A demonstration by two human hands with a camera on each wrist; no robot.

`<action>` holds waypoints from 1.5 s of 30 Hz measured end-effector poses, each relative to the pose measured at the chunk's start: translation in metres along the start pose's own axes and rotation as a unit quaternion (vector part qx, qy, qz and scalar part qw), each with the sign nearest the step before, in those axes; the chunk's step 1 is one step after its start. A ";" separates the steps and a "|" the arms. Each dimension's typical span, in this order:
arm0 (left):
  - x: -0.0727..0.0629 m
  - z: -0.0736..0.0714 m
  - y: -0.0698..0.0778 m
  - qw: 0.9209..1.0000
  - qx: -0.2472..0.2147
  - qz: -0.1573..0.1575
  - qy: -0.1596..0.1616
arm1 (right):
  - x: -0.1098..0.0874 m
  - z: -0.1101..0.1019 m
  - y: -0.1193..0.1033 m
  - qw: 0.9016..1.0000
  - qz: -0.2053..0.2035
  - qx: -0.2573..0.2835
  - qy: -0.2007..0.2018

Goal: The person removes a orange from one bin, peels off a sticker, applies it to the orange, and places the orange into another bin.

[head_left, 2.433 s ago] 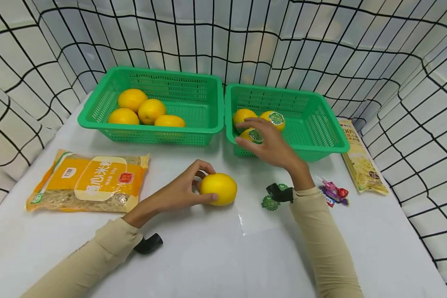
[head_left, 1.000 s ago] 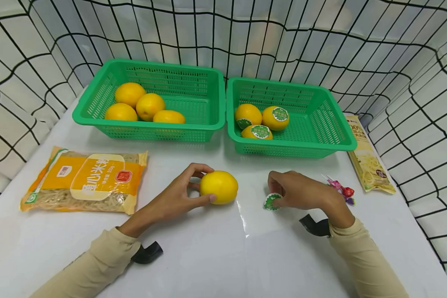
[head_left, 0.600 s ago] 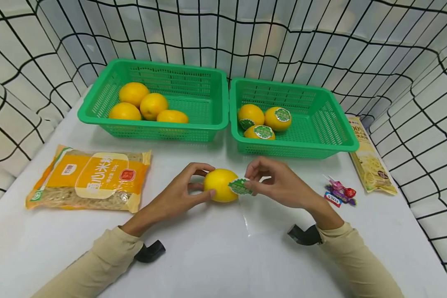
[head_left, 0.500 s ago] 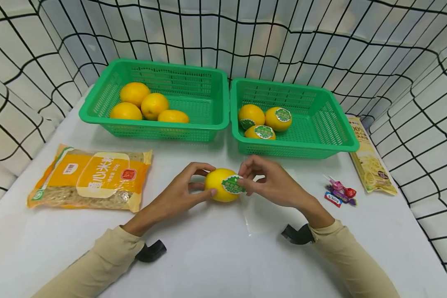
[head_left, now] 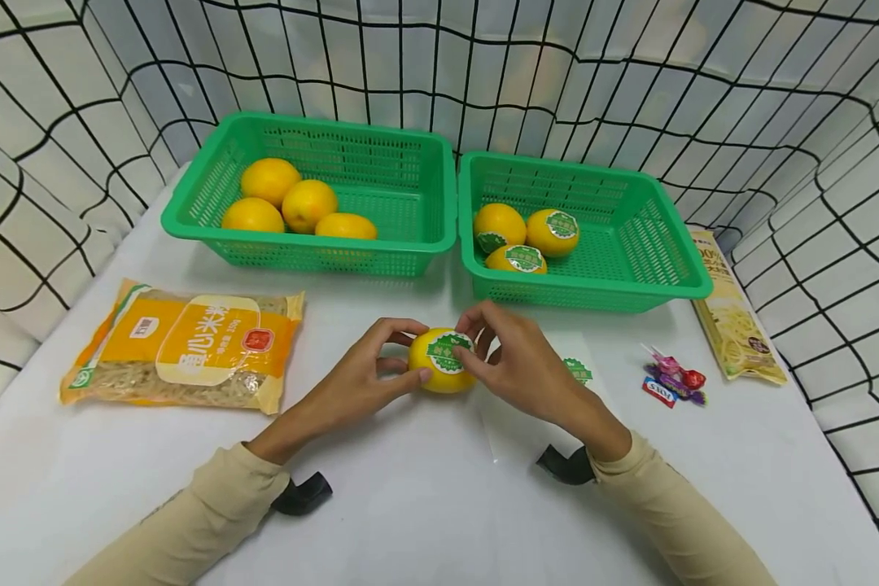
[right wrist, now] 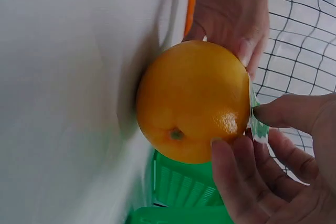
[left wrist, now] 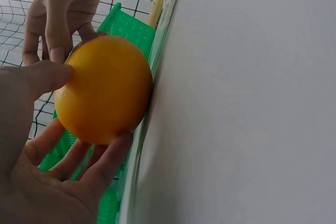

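White table (head_left: 410, 513), black wire mesh (head_left: 476, 107).
Left hand (head_left: 366, 370) grips oval yellow fruit (head_left: 438, 384); half-curled right hand (head_left: 523, 362) holds green printed paper sticker (head_left: 445, 353).

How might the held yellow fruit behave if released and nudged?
The yellow fruit would probably roll, being rounded. A shiny patch in the right wrist view hints at slipperiness. It seems firm: no dent shows under the left fingertips.

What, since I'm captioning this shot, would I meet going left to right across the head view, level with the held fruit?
Noodle bag, left hand, fruit, right hand, spare sticker, candies, yellow pack.
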State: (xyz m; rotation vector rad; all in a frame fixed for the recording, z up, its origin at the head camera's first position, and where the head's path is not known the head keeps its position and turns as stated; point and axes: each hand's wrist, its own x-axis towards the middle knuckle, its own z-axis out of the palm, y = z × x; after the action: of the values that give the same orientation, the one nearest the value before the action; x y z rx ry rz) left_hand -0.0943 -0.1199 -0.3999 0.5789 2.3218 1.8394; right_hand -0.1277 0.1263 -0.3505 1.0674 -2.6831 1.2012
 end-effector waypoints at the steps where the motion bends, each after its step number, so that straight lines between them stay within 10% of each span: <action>1: 0.000 0.001 0.000 1.000 -0.001 0.002 0.000 | -0.001 0.000 -0.001 1.000 0.002 -0.017 0.002; 9: 0.001 0.002 0.000 1.000 0.016 0.012 0.006 | -0.005 -0.002 -0.006 0.988 0.016 -0.154 0.023; 19: 0.001 0.000 -0.001 1.000 0.019 0.009 0.005 | -0.004 0.004 0.000 0.971 -0.143 -0.182 0.059; 45: 0.023 -0.001 0.014 0.995 0.084 0.009 0.053 | -0.005 -0.005 0.007 0.967 -0.126 -0.208 0.074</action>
State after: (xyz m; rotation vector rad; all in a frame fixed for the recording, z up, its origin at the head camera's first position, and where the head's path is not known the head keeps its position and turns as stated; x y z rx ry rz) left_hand -0.1127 -0.1100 -0.3833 0.5371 2.5670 1.7324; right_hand -0.1294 0.1362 -0.3531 1.1490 -2.4341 0.6116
